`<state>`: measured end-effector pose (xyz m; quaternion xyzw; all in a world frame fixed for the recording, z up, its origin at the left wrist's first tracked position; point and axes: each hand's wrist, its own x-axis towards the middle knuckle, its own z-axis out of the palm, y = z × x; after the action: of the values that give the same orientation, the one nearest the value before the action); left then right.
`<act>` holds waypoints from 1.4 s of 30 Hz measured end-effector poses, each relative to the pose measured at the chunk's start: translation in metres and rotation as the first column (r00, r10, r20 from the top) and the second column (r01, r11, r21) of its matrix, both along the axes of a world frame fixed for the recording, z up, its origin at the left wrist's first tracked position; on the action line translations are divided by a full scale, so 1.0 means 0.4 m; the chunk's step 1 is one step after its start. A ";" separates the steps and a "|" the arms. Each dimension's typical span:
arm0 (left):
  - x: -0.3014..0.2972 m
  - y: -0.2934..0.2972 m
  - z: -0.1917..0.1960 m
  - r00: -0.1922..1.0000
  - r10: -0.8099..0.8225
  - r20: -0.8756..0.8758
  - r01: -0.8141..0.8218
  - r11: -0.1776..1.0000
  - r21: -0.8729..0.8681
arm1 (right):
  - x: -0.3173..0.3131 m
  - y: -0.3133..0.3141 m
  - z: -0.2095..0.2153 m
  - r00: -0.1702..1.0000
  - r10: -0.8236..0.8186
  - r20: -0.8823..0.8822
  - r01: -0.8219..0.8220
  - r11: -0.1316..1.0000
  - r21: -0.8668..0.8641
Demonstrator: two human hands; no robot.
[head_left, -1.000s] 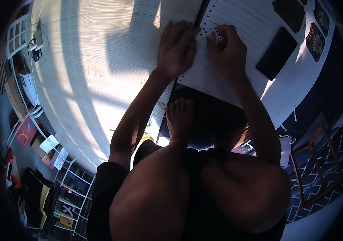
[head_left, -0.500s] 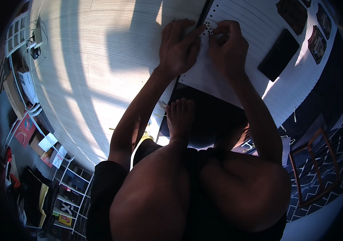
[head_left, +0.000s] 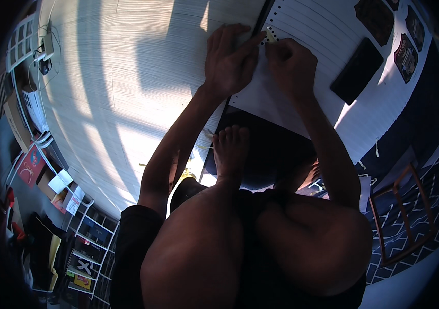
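Note:
A large ruled white paper sheet (head_left: 312,31) with a row of punched holes along its left edge lies in front of me. At that edge is a small pale-yellow strip (head_left: 271,35). My right hand (head_left: 294,67) pinches the strip's near end between thumb and curled fingers. My left hand (head_left: 230,62) lies at the border of sheet and floor, its fingers apart and its index fingertip beside the strip. Whether that fingertip touches the strip, I cannot tell.
A black phone (head_left: 357,71) and several dark shield-shaped cards (head_left: 406,57) lie on the sheet to the right. My bare foot (head_left: 231,149) rests on a dark surface near the sheet. Pale wooden flooring (head_left: 127,67) spreads left, toward a wire rack (head_left: 93,232).
My right hand has come down slightly and its fingers have curled in closer. The pale-yellow strip now shows more clearly at the holes. My left hand is almost still.

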<state>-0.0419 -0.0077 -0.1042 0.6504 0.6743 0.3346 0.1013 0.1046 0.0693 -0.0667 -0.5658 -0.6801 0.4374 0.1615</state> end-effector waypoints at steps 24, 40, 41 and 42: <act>0.008 -0.004 -0.005 0.994 -0.003 -0.108 0.002 1.000 -0.001 | -0.011 -0.009 -0.010 0.999 -0.038 -0.031 0.040 0.997 0.062; -0.020 -0.065 0.005 0.991 -0.050 0.126 0.050 0.999 0.005 | 0.002 -0.036 -0.009 0.978 0.174 -0.115 -0.186 0.977 -0.104; -0.019 -0.067 0.002 0.991 -0.045 0.129 0.045 0.999 0.005 | 0.000 -0.036 -0.006 0.978 0.172 -0.115 -0.183 0.978 -0.101; -0.018 -0.067 -0.001 0.991 -0.042 0.131 0.042 0.999 0.005 | -0.001 -0.035 -0.006 0.979 0.173 -0.104 -0.184 0.978 -0.098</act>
<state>-0.0493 -0.0345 -0.1045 0.6412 0.6520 0.3752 0.1516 0.1044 0.0551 -0.0692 -0.4887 -0.6953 0.5123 0.1235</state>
